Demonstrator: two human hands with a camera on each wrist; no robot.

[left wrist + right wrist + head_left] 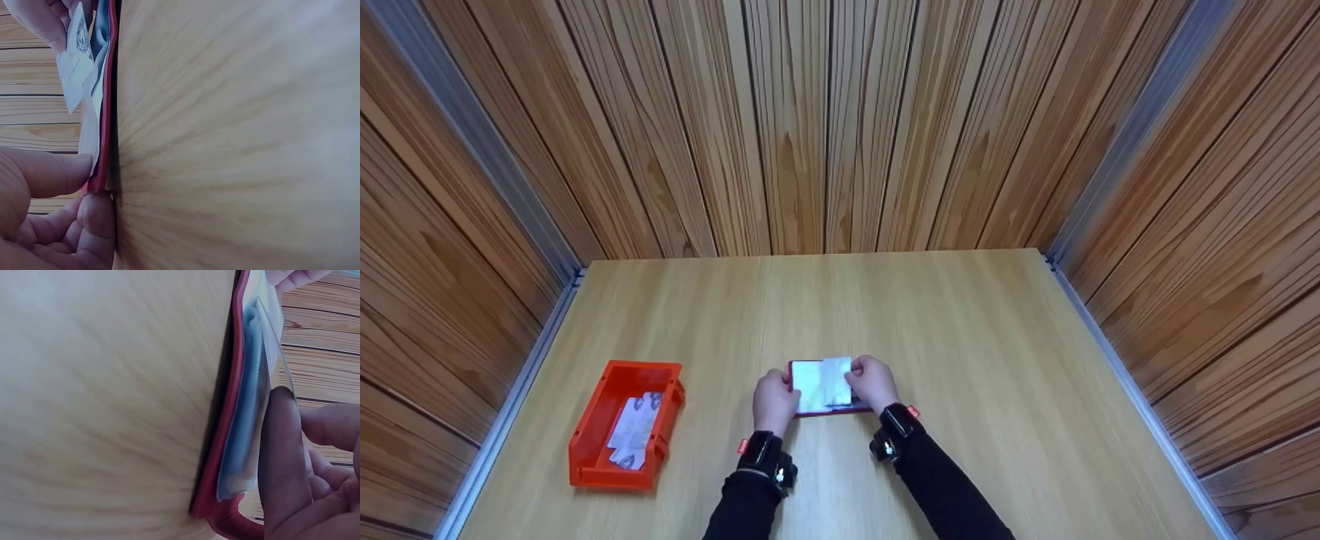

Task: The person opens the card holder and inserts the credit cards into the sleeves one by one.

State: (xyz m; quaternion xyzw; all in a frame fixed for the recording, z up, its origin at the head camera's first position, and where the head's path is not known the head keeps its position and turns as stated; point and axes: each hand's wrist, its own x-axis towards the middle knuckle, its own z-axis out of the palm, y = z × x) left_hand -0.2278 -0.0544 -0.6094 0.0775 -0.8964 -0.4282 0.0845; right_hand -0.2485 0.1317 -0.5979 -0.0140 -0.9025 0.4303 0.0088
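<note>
A card holder (pixel 808 386) with a red cover lies open on the table, its inner leaf pale. My left hand (pixel 775 403) grips its left end, thumb on top of the leaf and fingers at the red edge. Between thumb and fingers, my right hand (pixel 876 382) pinches a white card (pixel 76 70) with a dark printed picture. The card is tilted over the leaf, its lower edge right at it. In the right wrist view, clear bluish plastic sleeves (pixel 247 410) are stacked on the red cover (pixel 222 439) beneath the right fingers.
An orange bin (pixel 613 478) stands on the table to the left, with several white printed cards (pixel 636 429) in it. The wooden table (pixel 982 337) is bounded by plank walls (pixel 810 150) at the back and sides, with metal rails (pixel 1132 382) along its side edges.
</note>
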